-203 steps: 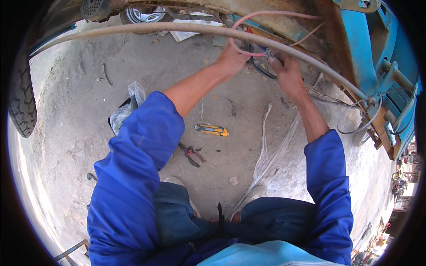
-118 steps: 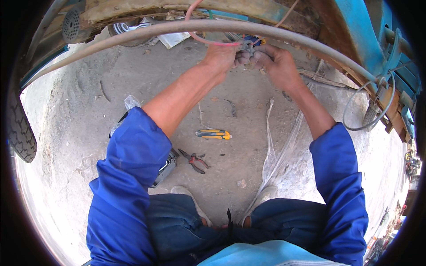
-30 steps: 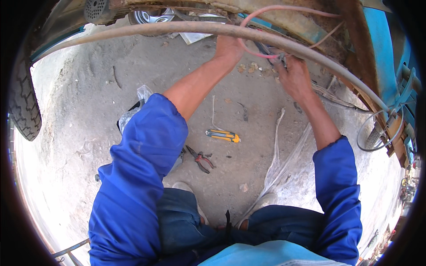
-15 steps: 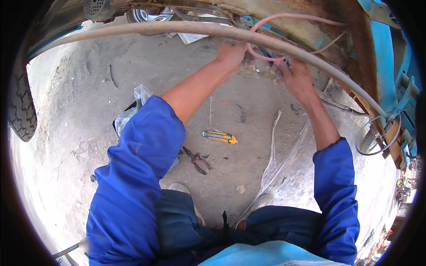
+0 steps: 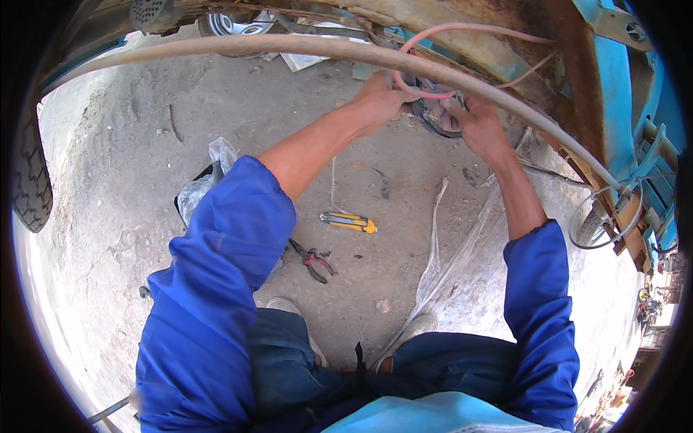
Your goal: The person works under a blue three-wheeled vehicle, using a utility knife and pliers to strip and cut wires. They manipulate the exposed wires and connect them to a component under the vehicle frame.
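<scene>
My left hand (image 5: 379, 97) is raised beneath the rusty bar (image 5: 317, 47), its fingers curled beside the loop of pink hose (image 5: 431, 94); what they hold is partly hidden. Opposite it, my right hand (image 5: 473, 123) grips the grey wire bundle (image 5: 459, 97) by the hose's lower bend, thumb pressed on it. A dark cable curves around the fingers. On the ground below lie a yellow utility knife (image 5: 348, 222) and red-and-black pliers (image 5: 312, 261). A clear plastic bag (image 5: 216, 154) over a dark item sits left, mostly behind my left sleeve.
Rusty and blue vehicle framework (image 5: 612, 86) spans the top and right, with a looped grey cable (image 5: 635, 216). A tire (image 5: 32, 180) is at far left, a silver wheel (image 5: 234, 29) behind. A plastic sheet strip (image 5: 440, 260) lies on the concrete ground (image 5: 123, 180).
My hands stay at the hose loop. In the last second my left hand has lowered slightly, and a dark cable now shows in a curve around my right fingers.
</scene>
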{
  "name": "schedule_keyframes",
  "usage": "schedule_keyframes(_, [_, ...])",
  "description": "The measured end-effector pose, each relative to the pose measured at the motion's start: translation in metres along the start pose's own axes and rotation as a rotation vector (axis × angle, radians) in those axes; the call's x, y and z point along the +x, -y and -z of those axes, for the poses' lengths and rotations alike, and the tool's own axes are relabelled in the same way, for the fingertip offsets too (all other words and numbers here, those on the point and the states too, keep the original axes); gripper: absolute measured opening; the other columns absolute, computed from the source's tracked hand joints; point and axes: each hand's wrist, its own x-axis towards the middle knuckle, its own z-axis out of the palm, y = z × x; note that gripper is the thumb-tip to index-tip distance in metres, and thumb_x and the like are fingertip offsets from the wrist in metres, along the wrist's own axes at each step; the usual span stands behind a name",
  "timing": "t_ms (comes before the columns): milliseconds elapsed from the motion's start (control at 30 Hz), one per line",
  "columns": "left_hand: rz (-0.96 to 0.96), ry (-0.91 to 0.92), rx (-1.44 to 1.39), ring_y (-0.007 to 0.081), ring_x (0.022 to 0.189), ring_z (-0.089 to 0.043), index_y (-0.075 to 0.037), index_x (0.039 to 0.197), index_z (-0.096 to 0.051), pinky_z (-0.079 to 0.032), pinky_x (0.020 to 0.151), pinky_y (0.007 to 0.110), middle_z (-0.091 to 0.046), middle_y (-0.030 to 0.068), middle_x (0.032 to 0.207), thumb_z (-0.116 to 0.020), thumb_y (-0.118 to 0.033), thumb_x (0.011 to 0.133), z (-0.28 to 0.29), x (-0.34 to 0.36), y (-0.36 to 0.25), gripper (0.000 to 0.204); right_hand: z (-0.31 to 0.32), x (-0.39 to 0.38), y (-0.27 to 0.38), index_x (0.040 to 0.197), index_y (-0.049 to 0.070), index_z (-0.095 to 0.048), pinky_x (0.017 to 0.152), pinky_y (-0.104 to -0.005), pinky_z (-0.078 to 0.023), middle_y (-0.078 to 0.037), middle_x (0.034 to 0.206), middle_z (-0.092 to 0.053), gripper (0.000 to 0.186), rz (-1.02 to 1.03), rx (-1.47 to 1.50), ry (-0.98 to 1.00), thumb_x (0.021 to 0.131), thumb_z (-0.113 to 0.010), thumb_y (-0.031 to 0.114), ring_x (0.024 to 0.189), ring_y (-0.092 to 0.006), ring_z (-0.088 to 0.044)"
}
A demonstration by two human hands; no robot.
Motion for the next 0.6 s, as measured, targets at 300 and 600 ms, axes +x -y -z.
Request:
schedule_keyframes(300, [-0.150, -0.104, 0.280, 0.0145, 0.076, -0.058, -0.002, 0.100, -0.058, -0.049, 0.066, 0.033, -0.064, 0.0062, 0.089, -0.063, -0.017, 0.100, 0.011, 0.002, 0.017, 0.016, 0.004, -0.005, 0.002, 0.108, -0.001, -0.067, 0.068, -0.0299, -0.051, -0.003, 0.084, -0.067, 0.016, -0.061, -0.050, 0.009, 0.103, -0.059, 0.012, 0.074, -0.0108, -0.061])
schedule_keyframes(600, [-0.175, -0.190, 0.485, 0.0157, 0.087, -0.062, 0.000, 0.104, -0.060, -0.052, 0.076, 0.036, -0.068, 0.0078, 0.094, -0.069, -0.022, 0.096, 0.000, 0.001, 0.005, 0.024, -0.004, -0.020, 0.006, 0.119, 0.006, -0.068, 0.082, -0.0386, -0.053, -0.017, 0.096, -0.071, 0.024, 0.209, -0.349, -0.283, 0.102, -0.058, 0.019, 0.091, -0.0284, -0.070])
